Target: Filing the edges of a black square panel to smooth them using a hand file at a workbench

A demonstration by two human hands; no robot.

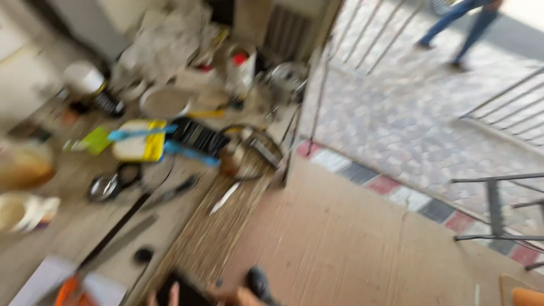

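Brown cardboard (340, 238) covers the floor by cluttered tools (170, 141) (hands' grip too blurred to tell).

Bare hands (238, 296) (blurred, no sleeves visible).

Heavy motion blur throughout, nothing sharp; daylight thrown in from far right, left clutter dimmer, shadows soft.

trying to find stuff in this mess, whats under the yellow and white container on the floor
The yellow and white container lies across a light blue strip that sticks out at both sides, on the cluttered floor. Anything else beneath it is covered, and motion blur hides detail.
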